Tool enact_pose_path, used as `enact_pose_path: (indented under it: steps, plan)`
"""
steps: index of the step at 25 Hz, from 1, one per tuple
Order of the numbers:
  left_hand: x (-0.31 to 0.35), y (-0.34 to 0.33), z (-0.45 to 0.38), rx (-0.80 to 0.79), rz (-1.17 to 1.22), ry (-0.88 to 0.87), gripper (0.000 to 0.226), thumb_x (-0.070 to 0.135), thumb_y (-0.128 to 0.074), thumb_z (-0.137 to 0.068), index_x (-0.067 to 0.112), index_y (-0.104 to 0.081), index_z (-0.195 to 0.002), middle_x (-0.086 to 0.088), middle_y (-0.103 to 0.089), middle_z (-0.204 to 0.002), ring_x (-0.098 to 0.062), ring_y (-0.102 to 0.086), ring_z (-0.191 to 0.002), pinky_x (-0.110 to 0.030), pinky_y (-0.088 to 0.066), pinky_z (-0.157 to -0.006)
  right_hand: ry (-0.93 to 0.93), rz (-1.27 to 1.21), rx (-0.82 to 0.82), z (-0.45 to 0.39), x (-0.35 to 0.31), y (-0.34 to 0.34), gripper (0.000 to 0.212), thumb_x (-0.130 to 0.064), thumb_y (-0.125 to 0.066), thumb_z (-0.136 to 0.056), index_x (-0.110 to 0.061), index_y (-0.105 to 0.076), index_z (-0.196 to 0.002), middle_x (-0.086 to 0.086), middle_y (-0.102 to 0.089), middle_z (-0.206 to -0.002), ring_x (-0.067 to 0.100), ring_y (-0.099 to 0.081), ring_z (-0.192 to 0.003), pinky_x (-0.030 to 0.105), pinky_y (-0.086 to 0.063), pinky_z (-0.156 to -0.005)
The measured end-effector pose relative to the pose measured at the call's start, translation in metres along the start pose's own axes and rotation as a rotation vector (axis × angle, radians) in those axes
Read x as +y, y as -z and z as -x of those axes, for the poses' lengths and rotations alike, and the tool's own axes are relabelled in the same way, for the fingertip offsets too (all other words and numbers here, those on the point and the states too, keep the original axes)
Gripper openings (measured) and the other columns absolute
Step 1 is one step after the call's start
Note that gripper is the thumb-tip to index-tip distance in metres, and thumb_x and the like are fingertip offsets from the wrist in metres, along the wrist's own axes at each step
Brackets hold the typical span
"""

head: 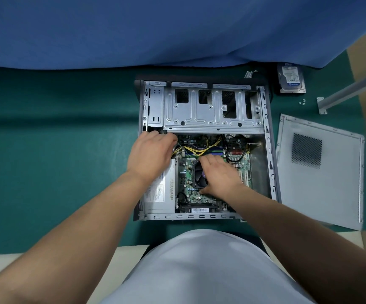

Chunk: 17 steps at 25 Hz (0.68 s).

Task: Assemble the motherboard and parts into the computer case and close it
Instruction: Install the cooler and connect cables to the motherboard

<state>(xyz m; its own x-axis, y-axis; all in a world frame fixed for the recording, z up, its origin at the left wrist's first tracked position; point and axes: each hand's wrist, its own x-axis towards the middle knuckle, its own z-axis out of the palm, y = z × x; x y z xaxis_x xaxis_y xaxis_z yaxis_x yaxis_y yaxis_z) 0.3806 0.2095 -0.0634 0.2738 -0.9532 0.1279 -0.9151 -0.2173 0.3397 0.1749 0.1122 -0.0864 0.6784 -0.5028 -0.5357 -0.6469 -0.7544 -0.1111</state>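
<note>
A green mat (pixel 57 150) carries everything. The open case (pixel 269 154) lies flat on it. Right of the case lies the side panel (pixel 331 194); beyond the case's far right corner sit a hard drive (pixel 291 81) and small screws (pixel 302 102).

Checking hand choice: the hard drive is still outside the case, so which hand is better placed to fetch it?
Right, probably. The drive lies past the case's far right corner; the right hand is nearer that side, while the left hand is among cables at the left.
</note>
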Motion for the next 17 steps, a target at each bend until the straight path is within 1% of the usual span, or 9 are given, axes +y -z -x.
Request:
enact_pose_path:
  steps: [4,6,7,9,11,12,14,15,17]
  plan:
    - [0.0,0.0,0.0,0.003,-0.005,-0.004,0.026,0.028,-0.048,-0.105,0.017,-0.071,-0.103,0.002,-0.073,-0.08,-0.022,-0.057,-0.073,-0.039,-0.043,-0.076,0.012,-0.046,-0.027,-0.003,0.004,-0.004,0.104,-0.053,-0.09,-0.067,-0.02,-0.031,-0.146,0.002,-0.042,-0.145,0.024,-0.04,-0.136,0.044,-0.046,-0.109]
    - [0.0,0.0,0.0,0.001,-0.011,-0.009,0.026,0.028,-0.047,-0.105,0.018,-0.071,-0.103,0.003,-0.073,-0.08,-0.021,-0.057,-0.074,-0.039,-0.043,-0.076,0.024,-0.071,-0.045,-0.002,0.006,-0.005,0.11,-0.06,-0.086,-0.069,-0.02,-0.025,-0.151,0.002,-0.036,-0.15,0.025,-0.035,-0.141,0.044,-0.039,-0.115]
    - [0.0,0.0,0.0,0.001,-0.012,-0.011,0.026,0.029,-0.047,-0.105,0.018,-0.071,-0.104,0.003,-0.073,-0.079,-0.021,-0.057,-0.074,-0.039,-0.043,-0.076,0.035,-0.077,-0.056,-0.002,0.008,-0.005,0.113,-0.07,-0.079,-0.07,-0.02,-0.023,-0.154,0.002,-0.034,-0.153,0.025,-0.033,-0.143,0.046,-0.035,-0.118]
    - [0.0,0.0,0.0,0.006,-0.013,-0.012,0.025,0.029,-0.048,-0.104,0.018,-0.071,-0.104,0.004,-0.072,-0.079,-0.021,-0.057,-0.074,-0.038,-0.042,-0.076,0.055,-0.062,-0.041,-0.002,0.009,-0.004,0.113,-0.092,-0.051,-0.072,-0.02,-0.024,-0.156,0.003,-0.035,-0.155,0.027,-0.032,-0.144,0.049,-0.025,-0.122]
    - [0.0,-0.001,0.0,0.012,-0.014,-0.016,0.024,0.028,-0.049,-0.104,0.018,-0.071,-0.105,0.003,-0.072,-0.079,-0.022,-0.058,-0.075,-0.038,-0.042,-0.077,0.051,-0.048,0.015,-0.008,0.006,-0.001,0.108,-0.096,-0.022,-0.078,-0.02,-0.037,-0.152,0.006,-0.045,-0.152,0.028,-0.038,-0.142,0.05,-0.022,-0.123]
    - [0.0,-0.002,0.0,0.016,-0.014,-0.02,0.023,0.028,-0.05,-0.104,0.018,-0.071,-0.105,0.003,-0.072,-0.079,-0.022,-0.058,-0.075,-0.038,-0.042,-0.077,0.042,-0.053,0.036,-0.012,0.003,-0.001,0.103,-0.094,-0.016,-0.082,-0.019,-0.045,-0.147,0.007,-0.052,-0.146,0.028,-0.044,-0.137,0.049,-0.028,-0.12]
    - [0.0,-0.003,0.0,0.021,-0.016,-0.027,0.022,0.028,-0.052,-0.104,0.017,-0.071,-0.105,0.003,-0.072,-0.079,-0.023,-0.058,-0.075,-0.039,-0.042,-0.077,0.028,-0.036,0.064,-0.02,-0.005,-0.003,0.088,-0.083,-0.012,-0.092,-0.019,-0.057,-0.132,0.007,-0.063,-0.129,0.028,-0.056,-0.122,0.046,-0.041,-0.105]
    - [-0.002,-0.004,0.0,0.026,-0.018,-0.029,0.021,0.027,-0.053,-0.104,0.017,-0.071,-0.104,0.002,-0.072,-0.079,-0.023,-0.058,-0.075,-0.039,-0.041,-0.076,0.022,-0.007,0.1,-0.023,-0.01,-0.006,0.079,-0.076,-0.014,-0.096,-0.018,-0.06,-0.124,0.007,-0.066,-0.12,0.027,-0.06,-0.113,0.044,-0.044,-0.097]
    - [-0.005,-0.005,0.0,0.038,-0.028,-0.032,0.019,0.026,-0.055,-0.103,0.017,-0.071,-0.104,0.002,-0.071,-0.077,-0.023,-0.057,-0.074,-0.038,-0.04,-0.075,0.012,0.057,0.21,-0.025,-0.017,-0.014,0.061,-0.062,-0.023,-0.103,-0.016,-0.063,-0.111,0.006,-0.068,-0.104,0.027,-0.062,-0.097,0.041,-0.044,-0.083]
